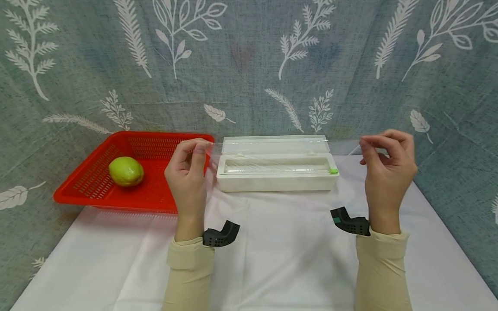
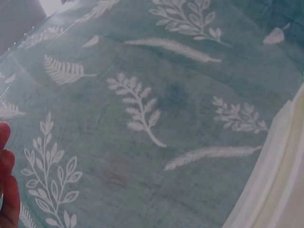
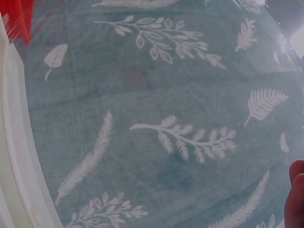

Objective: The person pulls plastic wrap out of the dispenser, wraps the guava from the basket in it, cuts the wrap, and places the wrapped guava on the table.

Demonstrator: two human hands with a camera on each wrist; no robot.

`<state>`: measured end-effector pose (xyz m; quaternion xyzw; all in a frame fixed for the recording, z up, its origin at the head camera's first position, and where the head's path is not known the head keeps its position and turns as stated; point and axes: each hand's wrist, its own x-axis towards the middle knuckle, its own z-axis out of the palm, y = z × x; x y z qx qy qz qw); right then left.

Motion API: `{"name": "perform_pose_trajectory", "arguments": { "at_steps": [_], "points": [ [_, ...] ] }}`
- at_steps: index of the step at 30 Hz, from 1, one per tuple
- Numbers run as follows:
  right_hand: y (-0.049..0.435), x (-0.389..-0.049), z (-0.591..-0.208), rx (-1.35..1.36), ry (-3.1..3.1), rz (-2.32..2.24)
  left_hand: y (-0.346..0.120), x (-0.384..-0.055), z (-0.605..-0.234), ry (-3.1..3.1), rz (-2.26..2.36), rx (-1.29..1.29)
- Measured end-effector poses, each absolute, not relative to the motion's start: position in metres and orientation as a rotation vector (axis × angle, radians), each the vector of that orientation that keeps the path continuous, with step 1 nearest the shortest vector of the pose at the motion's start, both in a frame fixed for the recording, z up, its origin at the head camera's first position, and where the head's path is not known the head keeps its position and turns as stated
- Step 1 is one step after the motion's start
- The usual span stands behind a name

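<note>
Nearly level, clear film [image 1: 256, 156] stretches crosswise from left hand [image 1: 188, 175] to right hand [image 1: 390, 166]

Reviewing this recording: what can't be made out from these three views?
Head: the exact outline of the clear film, transparent against the white box.
Head: part of the red basket's right end, hidden by the left hand.
Left wrist: most of that hand, cut off by the left edge.
Right wrist: most of the right hand, cut off by the right edge.
</note>
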<state>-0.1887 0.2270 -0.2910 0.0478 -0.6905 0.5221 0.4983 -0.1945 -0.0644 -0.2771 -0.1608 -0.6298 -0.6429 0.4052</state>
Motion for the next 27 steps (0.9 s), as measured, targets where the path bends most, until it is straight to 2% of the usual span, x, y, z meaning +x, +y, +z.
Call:
{"name": "perform_pose_trajectory", "arguments": {
  "at_steps": [16, 27],
  "points": [
    [0.233, -0.183, -0.285, 0.225, -1.729, 1.296, -0.086, -0.197, -0.288, -1.609, -1.88, -0.513],
    [0.238, -0.176, -0.282, 0.28, -1.63, 1.306, -0.078, -0.186, -0.275, -1.524, -1.85, -0.587]
  ]
}}
